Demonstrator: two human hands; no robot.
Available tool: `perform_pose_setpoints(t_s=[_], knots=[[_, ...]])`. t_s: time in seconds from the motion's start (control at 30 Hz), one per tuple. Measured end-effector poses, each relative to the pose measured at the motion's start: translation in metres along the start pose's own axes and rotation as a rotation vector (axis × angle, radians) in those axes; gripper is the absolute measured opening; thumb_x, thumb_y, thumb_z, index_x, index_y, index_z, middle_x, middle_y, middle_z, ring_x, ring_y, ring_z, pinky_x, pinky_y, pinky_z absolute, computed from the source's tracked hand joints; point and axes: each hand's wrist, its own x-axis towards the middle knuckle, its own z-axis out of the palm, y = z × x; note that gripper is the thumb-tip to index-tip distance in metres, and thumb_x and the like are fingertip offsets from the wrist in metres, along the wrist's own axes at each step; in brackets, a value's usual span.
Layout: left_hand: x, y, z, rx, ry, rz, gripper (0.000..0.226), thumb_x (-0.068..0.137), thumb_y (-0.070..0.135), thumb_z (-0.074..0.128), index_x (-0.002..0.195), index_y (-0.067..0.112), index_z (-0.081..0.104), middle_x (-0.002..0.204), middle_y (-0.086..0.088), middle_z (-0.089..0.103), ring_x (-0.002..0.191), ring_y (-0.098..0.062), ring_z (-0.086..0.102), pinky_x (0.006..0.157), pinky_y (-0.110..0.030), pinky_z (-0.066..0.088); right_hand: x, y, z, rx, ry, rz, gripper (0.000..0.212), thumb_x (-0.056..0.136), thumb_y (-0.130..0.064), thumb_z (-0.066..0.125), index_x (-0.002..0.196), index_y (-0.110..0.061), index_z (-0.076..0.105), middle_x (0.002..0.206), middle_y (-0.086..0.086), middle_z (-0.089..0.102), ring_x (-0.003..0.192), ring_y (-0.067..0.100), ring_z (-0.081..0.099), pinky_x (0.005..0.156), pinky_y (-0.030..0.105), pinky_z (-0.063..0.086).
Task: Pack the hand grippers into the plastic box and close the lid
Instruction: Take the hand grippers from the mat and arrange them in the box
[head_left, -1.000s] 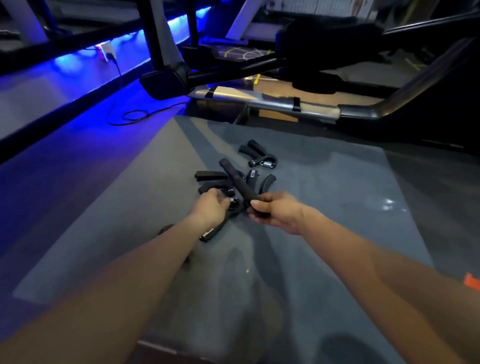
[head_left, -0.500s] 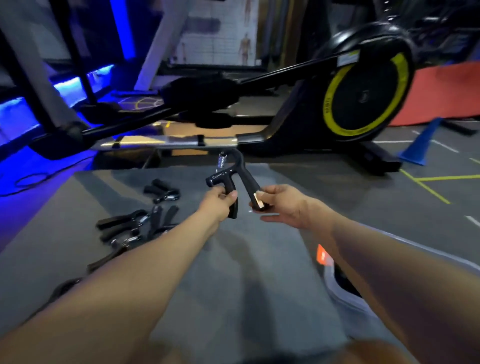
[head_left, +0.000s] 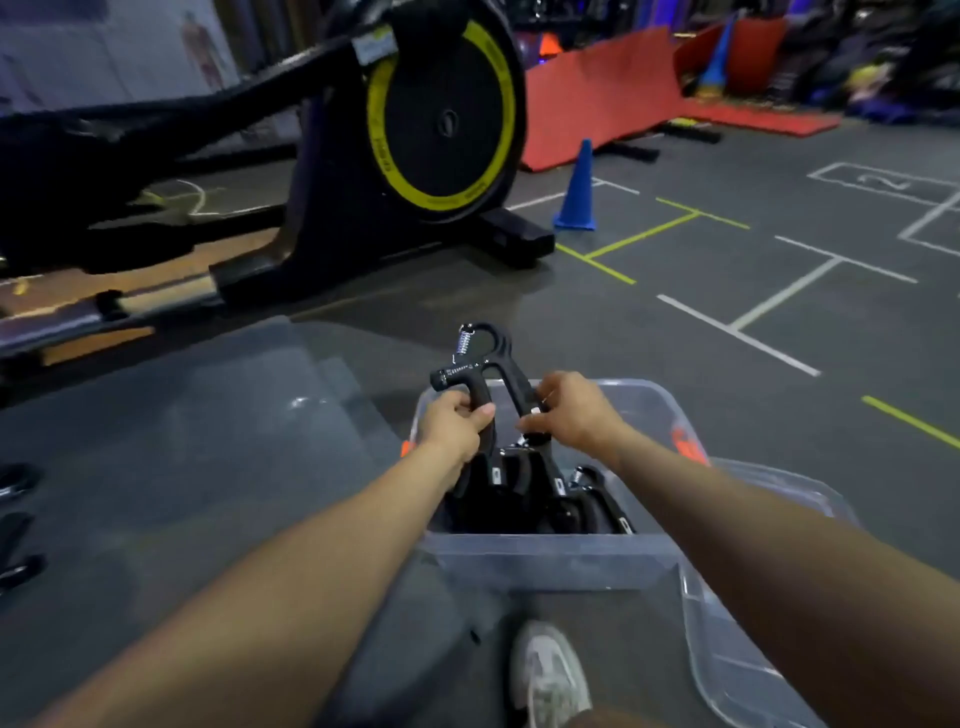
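A black hand gripper (head_left: 480, 358) with a steel spring stands upright over the clear plastic box (head_left: 550, 561). My left hand (head_left: 457, 423) is closed around its left handle and my right hand (head_left: 571, 410) pinches its right handle. Several more black hand grippers (head_left: 545, 493) lie inside the box below. The clear lid (head_left: 737, 639) leans against the box's right side, partly under my right forearm. An orange latch (head_left: 688, 447) shows on the box's far right rim. More hand grippers (head_left: 15, 519) lie on the mat at the left edge.
The box sits on a grey floor mat (head_left: 182, 467). An exercise machine with a yellow-ringed flywheel (head_left: 441, 119) stands behind. A blue cone (head_left: 579, 187) and red mats (head_left: 597, 93) are farther back. My shoe (head_left: 550, 670) is near the box.
The view has swung right from the pile of grippers to the box. Both hands have carried the lifted gripper over the open box.
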Motion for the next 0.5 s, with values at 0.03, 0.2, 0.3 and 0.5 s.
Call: perform_pose_setpoints(t_s=[0.03,0.2,0.3,0.5], knots=[[0.003,-0.005,0.015,0.014,-0.035,-0.014,0.028,0.088,0.013,0.062,0.113,0.001,0.057,0.097,-0.012,0.062,0.095,-0.027,0.062,0.093,-0.042,0.051,0.003,0.015,-0.001,-0.025,0.000,0.024,0.033,0.073,-0.023,0.078,0.063,-0.016,0.047,0.064,-0.001,0.054,0.068,0.019,0.054,0.047,0.022,0.031],[0.017,-0.027,0.071,0.230,-0.137,0.009,0.025,0.089,0.017,0.061,0.108,0.001,0.060,0.100,-0.017,0.067,0.097,-0.030,0.063,0.097,-0.040,0.048,0.019,0.075,0.001,-0.065,-0.022,0.208,0.019,0.074,-0.021,0.075,0.071,-0.011,0.059,0.066,0.003,0.056,0.072,0.019,0.057,0.065,0.023,0.039],[0.024,-0.043,0.088,0.464,-0.181,0.081,0.029,0.088,0.018,0.062,0.115,0.007,0.058,0.116,-0.011,0.063,0.110,-0.027,0.059,0.097,-0.032,0.044,0.029,0.106,0.007,-0.107,-0.054,0.328,0.025,0.074,-0.020,0.074,0.069,-0.010,0.052,0.078,0.007,0.058,0.075,0.024,0.058,0.065,0.027,0.043],[0.050,-0.063,0.097,0.897,-0.270,0.296,0.047,0.089,0.022,0.060,0.134,0.017,0.047,0.140,-0.002,0.045,0.131,-0.023,0.040,0.108,-0.034,0.036,0.045,0.145,0.012,-0.281,-0.081,0.435,0.029,0.082,-0.002,0.054,0.061,-0.010,0.036,0.102,0.016,0.066,0.100,0.033,0.066,0.067,0.029,0.046]])
